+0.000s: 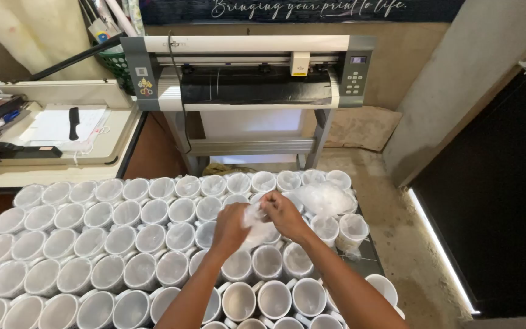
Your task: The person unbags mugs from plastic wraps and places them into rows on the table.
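Rows of white mugs [128, 244] cover a table, many with clear plastic wrap in or over them. Both my hands meet above the mugs right of centre. My left hand [229, 228] and my right hand [284, 214] each grip a piece of clear plastic wrap [255, 224] stretched between them. Whether a mug sits inside the wrap is hidden. A heap of loose clear plastic bags [324, 198] lies on the mugs just beyond my right hand.
A grey vinyl cutter [248, 73] on a stand sits beyond the table. A paper trimmer [62, 125] rests on a cream unit at the left. A concrete pillar [476, 79] and a dark doorway [500, 201] are at the right, with bare floor [397, 231] beside the table.
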